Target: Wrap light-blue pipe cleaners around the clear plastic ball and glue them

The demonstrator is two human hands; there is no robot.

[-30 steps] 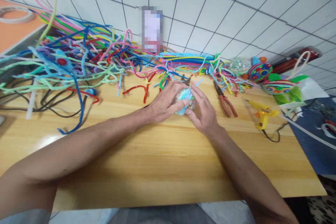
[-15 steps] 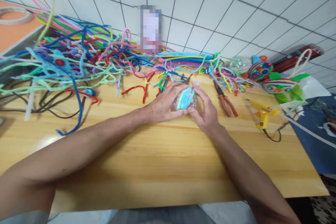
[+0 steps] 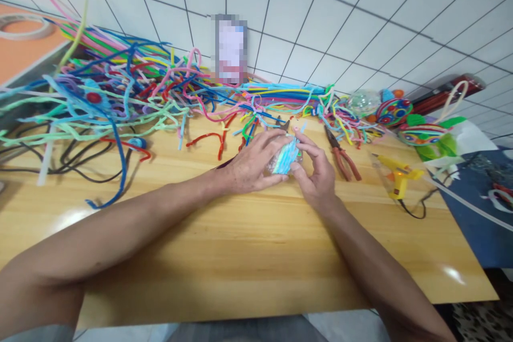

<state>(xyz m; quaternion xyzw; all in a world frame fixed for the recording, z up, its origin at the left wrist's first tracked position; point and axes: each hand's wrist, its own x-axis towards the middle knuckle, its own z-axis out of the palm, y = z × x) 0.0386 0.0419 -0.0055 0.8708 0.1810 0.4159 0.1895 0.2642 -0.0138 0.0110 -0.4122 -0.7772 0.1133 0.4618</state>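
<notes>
Between my hands, over the middle of the table, is a clear plastic ball [image 3: 287, 158] with light-blue and pale-green pipe cleaners laid side by side across it. My left hand [image 3: 256, 163] is wrapped round its left side, thumb along the near edge and fingers over the top. On the right side my right hand [image 3: 315, 168] grips it with curled fingers and thumb. A light-blue tip pokes up beyond the right fingertips. Just behind the ball lie the dark jaws of a tool [image 3: 282, 124]; its handles are hidden.
Pipe cleaners in many colours [image 3: 120, 75] are heaped at the back left. Red-handled pliers [image 3: 342, 155] and a yellow glue gun [image 3: 398, 173] lie to the right. Behind them sit decorated balls [image 3: 395, 112]. A pixelated phone [image 3: 231, 48] leans on the tiled wall.
Both hands have shifted their fingers about the ball and tilted it slightly. The left fingers lifted off its striped face and now cover its top edge again. It stays in both hands.
</notes>
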